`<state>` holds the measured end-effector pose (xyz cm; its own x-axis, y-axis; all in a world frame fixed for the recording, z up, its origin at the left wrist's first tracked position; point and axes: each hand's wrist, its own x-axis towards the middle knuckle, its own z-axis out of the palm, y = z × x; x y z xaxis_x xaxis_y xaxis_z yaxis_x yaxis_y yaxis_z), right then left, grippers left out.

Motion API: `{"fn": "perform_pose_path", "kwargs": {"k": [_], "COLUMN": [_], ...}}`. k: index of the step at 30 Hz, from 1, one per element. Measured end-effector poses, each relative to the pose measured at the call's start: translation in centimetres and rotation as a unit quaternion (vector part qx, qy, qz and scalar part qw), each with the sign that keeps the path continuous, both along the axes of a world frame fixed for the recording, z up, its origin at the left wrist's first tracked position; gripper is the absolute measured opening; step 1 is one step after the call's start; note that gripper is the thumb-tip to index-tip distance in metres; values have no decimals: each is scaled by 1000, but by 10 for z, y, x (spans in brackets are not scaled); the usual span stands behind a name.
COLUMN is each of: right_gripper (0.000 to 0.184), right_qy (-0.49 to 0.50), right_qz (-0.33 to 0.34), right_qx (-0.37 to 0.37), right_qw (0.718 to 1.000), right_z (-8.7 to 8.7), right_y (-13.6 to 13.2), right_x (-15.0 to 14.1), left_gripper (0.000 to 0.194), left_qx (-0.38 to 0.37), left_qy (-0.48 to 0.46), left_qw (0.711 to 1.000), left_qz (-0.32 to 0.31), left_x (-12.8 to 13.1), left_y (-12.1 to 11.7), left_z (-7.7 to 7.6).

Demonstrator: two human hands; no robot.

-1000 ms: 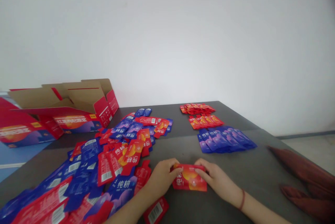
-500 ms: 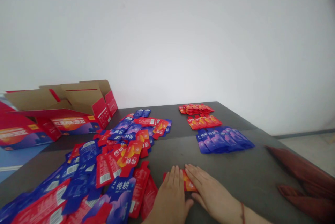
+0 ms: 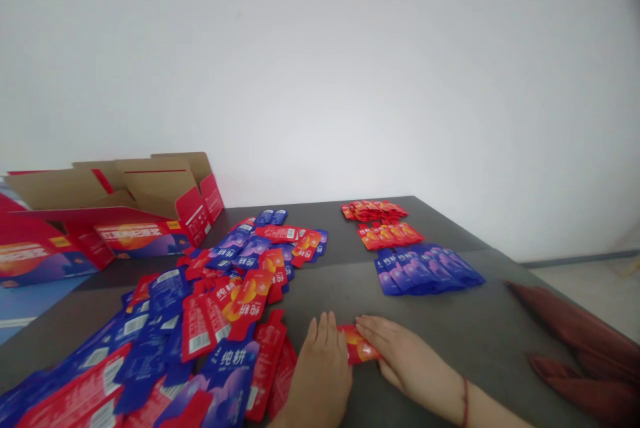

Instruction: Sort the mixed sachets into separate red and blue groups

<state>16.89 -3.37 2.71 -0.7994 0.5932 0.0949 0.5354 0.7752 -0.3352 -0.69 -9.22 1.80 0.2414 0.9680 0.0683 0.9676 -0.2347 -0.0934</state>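
A red-and-orange pouch (image 3: 361, 348) lies crosswise on the dark table between my hands. My left hand (image 3: 323, 371) rests over its left end with the fingers stretched out together; the thumb is hidden. On the other end, my right hand (image 3: 405, 355) has its fingers over the pouch and its thumb bent at the near edge, gripping it. Beside my left hand is a loose heap of red pouches (image 3: 268, 365) and blue pouches (image 3: 230, 365), some face up, some showing barcodes.
Overlapping rows of blue pouches (image 3: 425, 269), red pouches (image 3: 391, 235) and more red pouches (image 3: 374, 209) lie toward the back right. Open cardboard boxes (image 3: 145, 238) stand at the left. A brown cloth-like thing (image 3: 575, 328) is at the right edge, with a white wall (image 3: 320, 81) behind.
My hands have moved slightly apart, exposing more of the red-and-orange pouch. The left thumb has gone from sight, and the right thumb has drawn in toward the pouch.
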Motion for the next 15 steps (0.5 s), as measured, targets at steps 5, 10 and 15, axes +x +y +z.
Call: {"fn": "perform_pose_path", "kwargs": {"k": [5, 10, 15], "right_gripper": [42, 39, 31], "right_qy": [102, 173, 232], "right_qz": [14, 15, 58], "right_qx": [-18, -46, -79], "right_qw": [994, 984, 968], "right_z": [2, 2, 6], "right_y": [9, 13, 17], "right_x": [3, 5, 9], "left_gripper": [48, 47, 41], "left_qx": [-35, -81, -61], "left_qy": [-61, -118, -232], "left_qw": [996, 988, 970], "left_qz": [-55, -59, -49], "left_x": [-8, -13, -24], "left_y": [12, 18, 24], "left_z": [3, 6, 0]}}
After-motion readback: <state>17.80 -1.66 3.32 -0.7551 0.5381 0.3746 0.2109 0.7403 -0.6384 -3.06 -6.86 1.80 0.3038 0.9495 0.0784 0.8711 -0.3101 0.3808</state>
